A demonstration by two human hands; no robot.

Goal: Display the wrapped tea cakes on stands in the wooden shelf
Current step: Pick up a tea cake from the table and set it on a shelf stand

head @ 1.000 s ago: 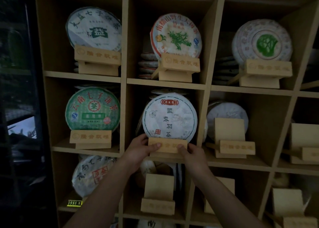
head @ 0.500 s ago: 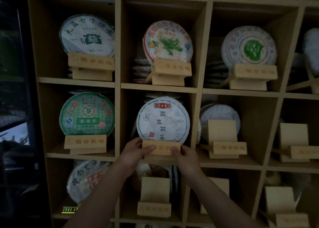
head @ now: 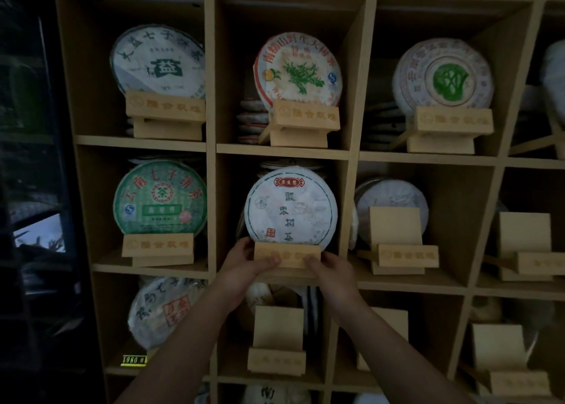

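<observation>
In the middle row of the shelf (head: 211, 159), the cell at nine o'clock shows a green cake (head: 159, 198) already seated on its stand. The centre cell is the one in hand: a white cake (head: 291, 205) leans upright on a stand (head: 287, 255), in front of a stack of cakes behind it. The left hand (head: 244, 261) holds the stand's left end, thumb curled over the front lip and fingers tucked behind; the right hand (head: 331, 266) grips the right end the same way. Each grip is closed down on the wood, not on the paper wrapper.

To do this well, I judge the stand should be squared to the shelf's front edge with equal pressure from both sides, kept flat so the cake does not roll or tip forward, and let go gently.

At three o'clock, the next stand (head: 397, 244) is bare, with a pale cake (head: 394, 193) standing behind it, not yet displayed.
</observation>
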